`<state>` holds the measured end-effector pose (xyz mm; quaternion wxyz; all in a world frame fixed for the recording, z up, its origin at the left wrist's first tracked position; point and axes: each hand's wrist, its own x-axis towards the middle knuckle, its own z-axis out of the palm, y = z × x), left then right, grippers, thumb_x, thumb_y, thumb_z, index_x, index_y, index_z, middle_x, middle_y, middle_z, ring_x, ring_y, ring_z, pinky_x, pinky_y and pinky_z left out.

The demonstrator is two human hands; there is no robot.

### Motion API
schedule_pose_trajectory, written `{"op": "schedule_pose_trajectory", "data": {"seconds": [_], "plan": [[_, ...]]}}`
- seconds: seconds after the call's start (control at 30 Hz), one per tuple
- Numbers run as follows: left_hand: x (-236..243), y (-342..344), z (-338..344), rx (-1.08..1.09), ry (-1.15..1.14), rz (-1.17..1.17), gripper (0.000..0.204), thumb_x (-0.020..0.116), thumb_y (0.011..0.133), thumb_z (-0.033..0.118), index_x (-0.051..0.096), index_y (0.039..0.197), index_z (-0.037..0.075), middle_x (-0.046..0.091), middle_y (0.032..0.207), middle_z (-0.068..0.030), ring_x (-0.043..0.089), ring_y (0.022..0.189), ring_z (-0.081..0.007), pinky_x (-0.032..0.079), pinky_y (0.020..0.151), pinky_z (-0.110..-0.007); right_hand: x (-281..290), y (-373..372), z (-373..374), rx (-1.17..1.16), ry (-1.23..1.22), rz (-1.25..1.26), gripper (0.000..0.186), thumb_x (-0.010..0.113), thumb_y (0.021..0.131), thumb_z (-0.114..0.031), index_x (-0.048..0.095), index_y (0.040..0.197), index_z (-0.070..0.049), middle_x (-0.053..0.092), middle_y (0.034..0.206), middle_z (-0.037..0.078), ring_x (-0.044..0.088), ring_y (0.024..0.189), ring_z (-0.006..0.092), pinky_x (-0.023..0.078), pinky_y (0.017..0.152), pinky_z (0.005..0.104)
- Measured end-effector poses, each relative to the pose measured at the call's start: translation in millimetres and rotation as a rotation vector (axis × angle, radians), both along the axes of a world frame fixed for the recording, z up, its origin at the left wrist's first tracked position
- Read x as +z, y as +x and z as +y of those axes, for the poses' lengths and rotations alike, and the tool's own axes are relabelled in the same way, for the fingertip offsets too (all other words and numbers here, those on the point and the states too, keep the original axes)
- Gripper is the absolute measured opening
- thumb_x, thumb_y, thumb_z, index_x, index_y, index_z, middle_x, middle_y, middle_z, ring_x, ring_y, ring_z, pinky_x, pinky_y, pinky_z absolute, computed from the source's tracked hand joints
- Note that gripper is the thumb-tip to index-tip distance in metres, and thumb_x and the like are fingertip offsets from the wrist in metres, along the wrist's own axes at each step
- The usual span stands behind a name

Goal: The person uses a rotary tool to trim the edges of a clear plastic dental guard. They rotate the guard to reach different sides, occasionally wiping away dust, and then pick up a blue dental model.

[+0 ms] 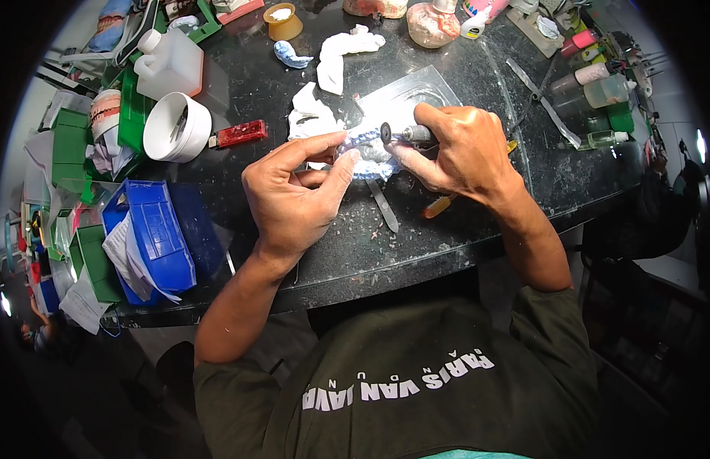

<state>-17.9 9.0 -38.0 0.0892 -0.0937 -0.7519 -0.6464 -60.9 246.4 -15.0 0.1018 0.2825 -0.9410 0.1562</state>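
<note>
Over the dark worktop, my left hand (290,195) pinches a small pale-blue dental piece (362,138) between thumb and fingertips. My right hand (469,149) is closed around a metal rotary handpiece (418,135). The handpiece's dark cutting disc (385,133) stands at the right end of the piece; whether it touches cannot be made out. Just below lies another bumpy blue-and-white piece (376,170), partly covered by my fingers. A flat metal spatula (385,206) sticks out toward me, and a tool with an amber handle (439,206) lies under my right hand.
Crumpled white material (313,115) and a clear plate (424,86) lie beyond my hands. To the left are a red lighter-shaped object (242,134), a white tub (177,127), a blue bin (160,233) and a white jug (171,65). Bottles (609,90) and a metal strip (542,103) lie right.
</note>
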Motion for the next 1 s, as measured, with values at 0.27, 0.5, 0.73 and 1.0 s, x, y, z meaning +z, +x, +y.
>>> {"op": "schedule_pose_trajectory", "data": {"seconds": [0.27,0.5,0.73,1.0], "plan": [[-0.3,0.3,1.3,0.013,0.012,0.005,0.026,0.079,0.088,-0.006,0.074,0.113,-0.008,0.075,0.103,-0.0137,0.071,0.088,-0.0107,0.062,0.07,-0.019,-0.5,0.2,-0.8,-0.008,0.013,-0.017,0.045,0.076,0.086,-0.05,0.065,0.082,-0.007,0.066,0.063,0.012,0.07,0.061,0.034,0.053,0.053,0.0455],[0.1,1.0,1.0,0.013,0.009,0.008,0.026,0.079,0.088,-0.006,0.074,0.113,-0.008,0.075,0.103,-0.014,0.071,0.088,-0.0104,0.061,0.069,-0.018,0.1,0.7,-1.3,-0.005,0.019,-0.029,0.044,0.075,0.086,-0.048,0.065,0.081,-0.006,0.066,0.063,0.013,0.07,0.06,0.0346,0.053,0.053,0.0457],[-1.1,0.6,2.0,0.008,0.024,0.001,0.026,0.079,0.088,-0.006,0.074,0.113,-0.008,0.075,0.103,-0.0143,0.071,0.088,-0.0108,0.061,0.07,-0.019,0.2,0.8,-1.9,-0.009,0.007,-0.04,0.045,0.075,0.086,-0.048,0.064,0.081,-0.006,0.066,0.063,0.014,0.07,0.061,0.0352,0.053,0.053,0.046],[2.4,-0.2,0.3,0.011,0.039,-0.025,0.026,0.079,0.088,-0.007,0.074,0.113,-0.009,0.075,0.102,-0.0145,0.072,0.09,-0.0125,0.063,0.073,-0.021,-0.4,0.6,-1.9,0.008,-0.014,-0.01,0.047,0.077,0.086,-0.05,0.063,0.079,-0.006,0.064,0.062,0.012,0.068,0.058,0.0339,0.052,0.052,0.0449]]}}
